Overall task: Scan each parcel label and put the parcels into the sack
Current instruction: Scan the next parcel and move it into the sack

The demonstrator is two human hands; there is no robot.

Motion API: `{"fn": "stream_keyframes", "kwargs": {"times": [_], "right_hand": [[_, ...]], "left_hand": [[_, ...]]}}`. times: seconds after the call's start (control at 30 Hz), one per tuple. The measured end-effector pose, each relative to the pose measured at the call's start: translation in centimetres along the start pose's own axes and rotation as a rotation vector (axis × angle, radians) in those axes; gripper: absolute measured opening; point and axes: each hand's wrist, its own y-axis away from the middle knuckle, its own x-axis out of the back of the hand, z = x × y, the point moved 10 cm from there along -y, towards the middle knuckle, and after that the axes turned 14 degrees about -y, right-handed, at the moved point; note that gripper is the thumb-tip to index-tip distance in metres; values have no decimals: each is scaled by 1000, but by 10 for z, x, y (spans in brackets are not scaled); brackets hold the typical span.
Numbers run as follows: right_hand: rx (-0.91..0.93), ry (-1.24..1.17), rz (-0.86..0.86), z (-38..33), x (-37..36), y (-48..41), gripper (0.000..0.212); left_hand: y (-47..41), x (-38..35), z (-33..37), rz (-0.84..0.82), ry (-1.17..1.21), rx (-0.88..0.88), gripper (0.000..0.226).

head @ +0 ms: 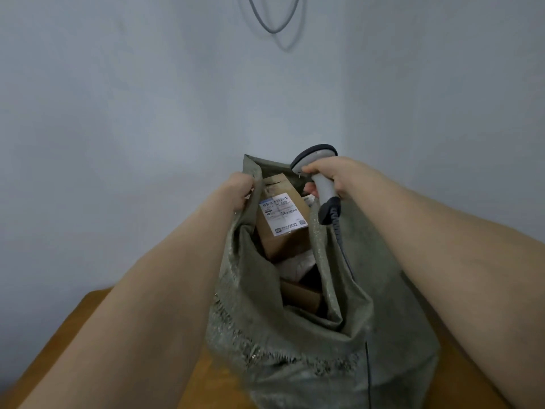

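Observation:
A grey-green woven sack (295, 349) stands open on a wooden table. My left hand (240, 190) grips the sack's far left rim and holds the mouth open. My right hand (330, 178) grips a grey handheld scanner (318, 172) over the sack's far right rim; its coiled cable (339, 231) runs down the sack's side. Inside the sack a brown cardboard parcel (283, 231) lies with its white label (283, 215) facing up. Below it lie a pale wrapped parcel (295, 265) and another brown box (300, 296).
The wooden table (88, 314) shows at the lower left, its edge close to the sack. A plain pale wall (147, 113) stands behind, with a grey cable loop (274, 22) hanging at the top.

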Motion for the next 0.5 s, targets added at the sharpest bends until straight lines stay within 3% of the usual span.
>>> {"fn": "stream_keyframes", "kwargs": {"times": [0.27,0.5], "right_hand": [[37,-143,-77,30,-11,96,5],[48,-116,-178,69,-81,173,5]], "left_hand": [[93,46,-42,168,137,15,24],[168,81,-111,189,219,163,16]]}}
